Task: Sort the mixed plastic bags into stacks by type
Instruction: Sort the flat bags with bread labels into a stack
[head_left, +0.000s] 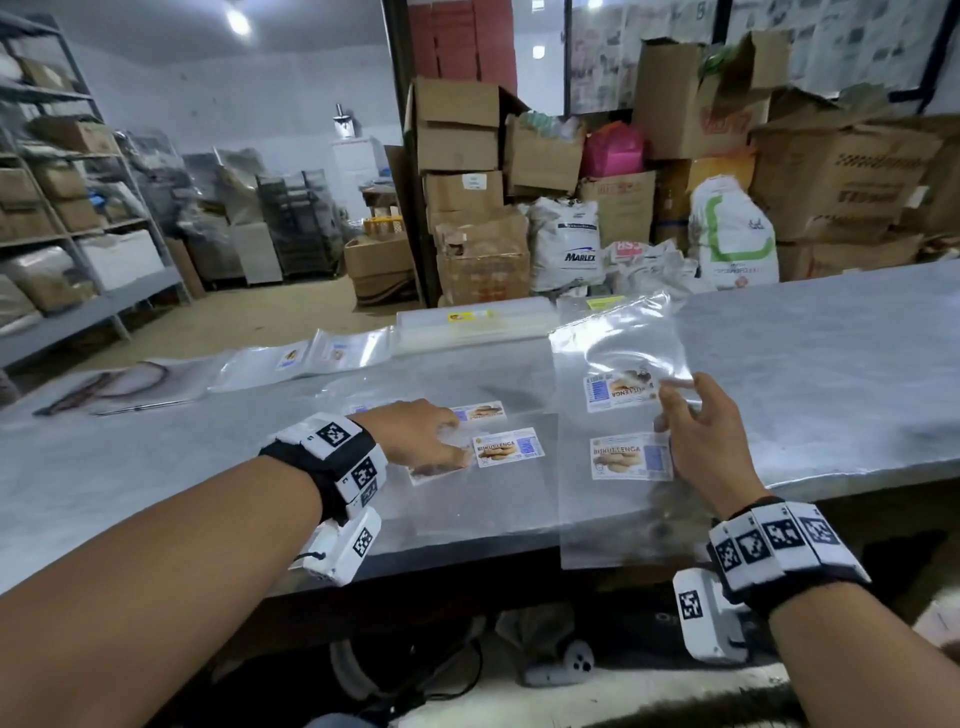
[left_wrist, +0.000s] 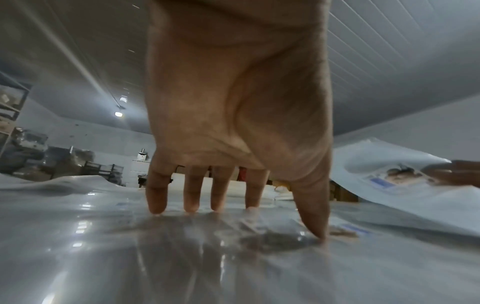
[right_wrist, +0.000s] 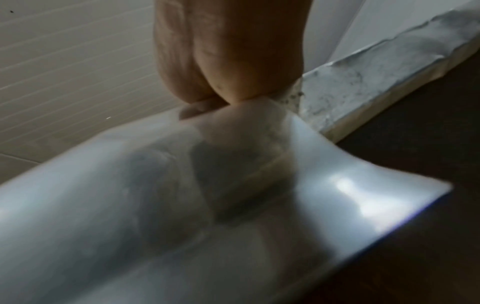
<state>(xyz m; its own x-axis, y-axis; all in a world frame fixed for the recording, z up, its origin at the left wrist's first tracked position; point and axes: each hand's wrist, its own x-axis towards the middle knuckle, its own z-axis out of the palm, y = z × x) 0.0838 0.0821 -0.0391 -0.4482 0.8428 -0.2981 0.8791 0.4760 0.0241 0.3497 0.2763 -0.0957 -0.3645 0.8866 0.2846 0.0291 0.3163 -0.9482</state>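
Several clear plastic bags with "Biskut Lenga" labels lie overlapping on the grey table (head_left: 831, 374). My left hand (head_left: 452, 441) presses flat, fingers straight, on the left pile of labelled bags (head_left: 506, 449); the left wrist view shows its fingertips (left_wrist: 155, 207) touching the glossy plastic (left_wrist: 182, 257). My right hand (head_left: 675, 400) pinches one clear labelled bag (head_left: 618, 353) by its edge and holds it lifted and tilted over another labelled bag (head_left: 631, 456). The right wrist view shows the right hand (right_wrist: 223, 105) gripping that bag (right_wrist: 182, 216). The lifted bag (left_wrist: 389, 181) also appears at the right of the left wrist view.
A neat stack of clear bags (head_left: 478, 322) lies at the table's far edge. Smaller labelled bags (head_left: 306, 358) and a bag with dark loops (head_left: 130, 384) lie to the left. Cardboard boxes (head_left: 467, 156) and sacks (head_left: 566, 244) stand behind. The table's front edge (right_wrist: 363, 72) is close.
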